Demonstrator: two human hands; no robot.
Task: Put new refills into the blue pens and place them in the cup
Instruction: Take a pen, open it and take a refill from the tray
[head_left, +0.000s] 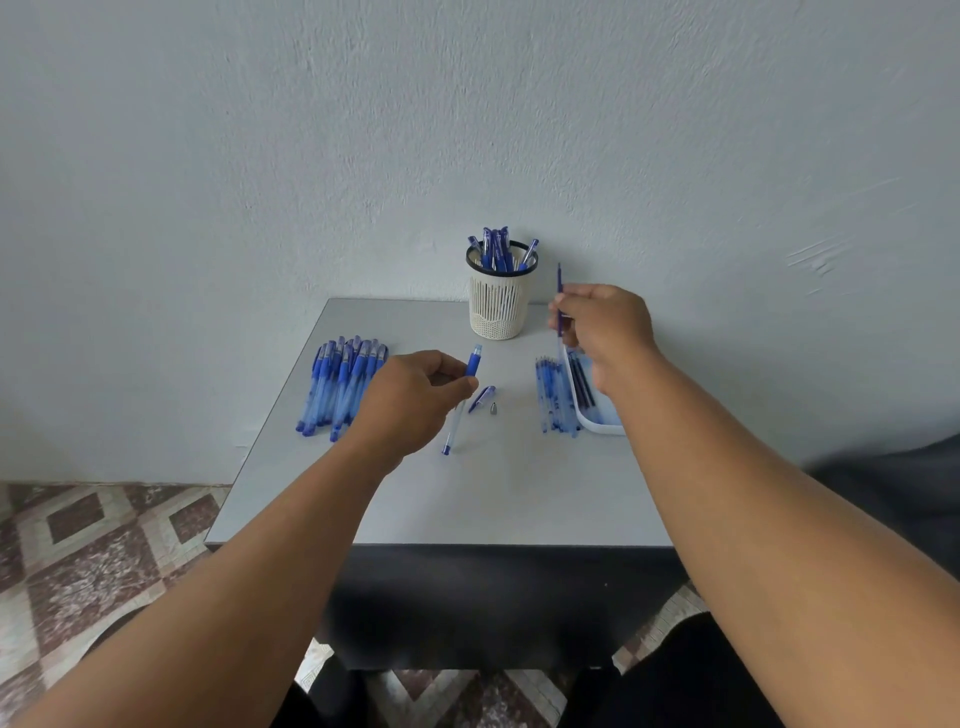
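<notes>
My left hand (415, 397) pinches an open blue pen barrel (466, 387) near its grip, holding it tilted above the grey table (467, 493). Just right of it on the table lie the pen's blue cap (482, 398) and its small metal tip (492, 409). My right hand (602, 327) pinches a thin blue refill (559, 291) upright, right of the cup. The cream mesh cup (501, 304) stands at the back of the table with several blue pens (496, 249) in it.
A pile of blue pens (340, 387) lies at the table's left. Several loose refills (556, 397) lie at the right beside a white tray (597, 410) holding more refills. The wall rises directly behind the table. Patterned floor tiles show on the left.
</notes>
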